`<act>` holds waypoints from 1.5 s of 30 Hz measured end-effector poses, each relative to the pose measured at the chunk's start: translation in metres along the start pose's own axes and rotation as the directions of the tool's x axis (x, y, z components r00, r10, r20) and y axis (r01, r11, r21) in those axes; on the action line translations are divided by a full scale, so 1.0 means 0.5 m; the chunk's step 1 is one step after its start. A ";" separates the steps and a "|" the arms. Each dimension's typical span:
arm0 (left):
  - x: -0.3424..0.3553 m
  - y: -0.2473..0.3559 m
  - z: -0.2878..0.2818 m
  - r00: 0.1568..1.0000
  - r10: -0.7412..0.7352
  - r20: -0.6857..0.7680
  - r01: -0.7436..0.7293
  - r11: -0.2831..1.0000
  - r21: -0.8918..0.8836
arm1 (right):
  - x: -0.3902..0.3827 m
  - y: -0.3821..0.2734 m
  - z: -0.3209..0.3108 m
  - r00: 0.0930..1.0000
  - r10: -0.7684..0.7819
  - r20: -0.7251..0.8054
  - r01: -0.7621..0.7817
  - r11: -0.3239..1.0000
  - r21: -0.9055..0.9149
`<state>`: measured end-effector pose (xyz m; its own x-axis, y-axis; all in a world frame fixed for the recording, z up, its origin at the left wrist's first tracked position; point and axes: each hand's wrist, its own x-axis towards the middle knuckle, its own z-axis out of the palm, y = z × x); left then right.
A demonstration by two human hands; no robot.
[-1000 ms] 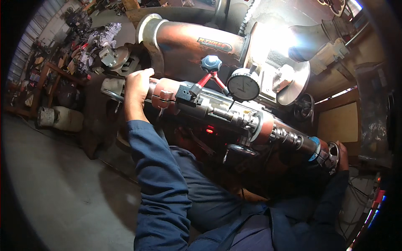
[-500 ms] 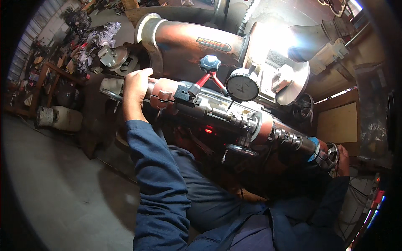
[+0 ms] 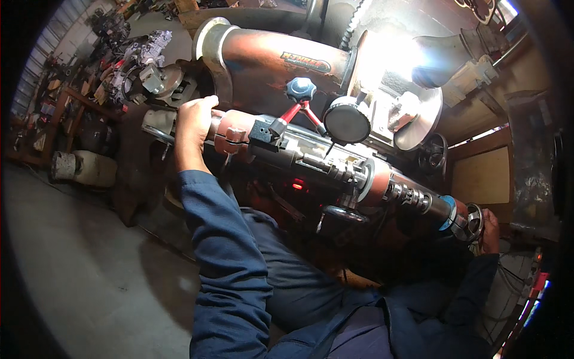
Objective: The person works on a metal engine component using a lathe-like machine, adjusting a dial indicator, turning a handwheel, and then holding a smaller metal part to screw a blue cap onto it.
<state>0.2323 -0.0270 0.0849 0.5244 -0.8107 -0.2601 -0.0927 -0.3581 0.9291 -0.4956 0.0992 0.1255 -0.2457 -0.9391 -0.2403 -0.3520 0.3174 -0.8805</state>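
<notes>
A long reddish-brown machine, like a grinder, lies across the view. A shiny, stepped steel shaft (image 3: 344, 172), much like a crankshaft, is mounted along it. My left hand (image 3: 194, 121) wraps over the headstock end beside a reddish clamp collar (image 3: 233, 131); its fingertips are hidden behind. At the far right end, my right hand (image 3: 490, 232) grips the rim of a metal handwheel (image 3: 475, 222), its fingers partly covered. A round dial gauge (image 3: 347, 122) hangs above the shaft on a red jointed arm with a blue knob (image 3: 301, 90); its probe reaches down towards the shaft.
Behind the shaft stand a large reddish wheel guard (image 3: 263, 57) and a bright lamp (image 3: 397, 57). A crank handwheel (image 3: 345, 214) sticks out towards me. Metal parts (image 3: 146, 51) crowd the back left, near a pale cylindrical motor-like body (image 3: 86, 169) on the floor.
The dial gauge's face, where a needle showed before, now looks plain grey. My right hand has shifted very slightly at the handwheel; the left stays put.
</notes>
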 end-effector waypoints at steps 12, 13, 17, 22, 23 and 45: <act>0.040 -0.059 -0.035 0.938 0.154 0.310 -0.141 0.988 -0.064 | 0.073 -0.016 -0.055 0.938 -0.303 -0.167 0.074 0.647 -0.759; 0.057 -0.068 -0.043 0.875 0.326 0.357 -0.343 0.939 -0.016 | 0.086 -0.032 -0.076 0.867 -0.438 -0.236 0.065 0.570 -0.819; 0.061 -0.099 -0.045 0.622 0.718 0.314 -0.774 0.624 0.105 | 0.018 -0.203 0.178 0.717 -0.675 -0.173 0.474 0.655 -0.588; 0.055 -0.113 -0.044 0.383 0.890 0.248 -0.922 0.350 0.165 | -0.107 -0.324 0.561 0.470 -0.818 0.332 0.882 0.417 -0.221; 0.039 -0.112 -0.045 0.362 0.910 0.201 -0.920 0.314 0.235 | -0.134 -0.361 0.635 0.344 -0.837 0.425 0.938 0.330 -0.109; -0.020 -0.110 -0.042 0.926 0.375 0.053 -0.235 0.678 -0.696 | -0.055 -0.543 1.335 0.748 -0.242 0.618 0.580 0.691 -0.431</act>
<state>0.2498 0.0105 0.0420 0.4060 -0.9090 0.0938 0.4029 0.2702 0.8745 0.2094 -0.0490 0.0983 0.4595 -0.8608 -0.2187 -0.7752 -0.2686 -0.5717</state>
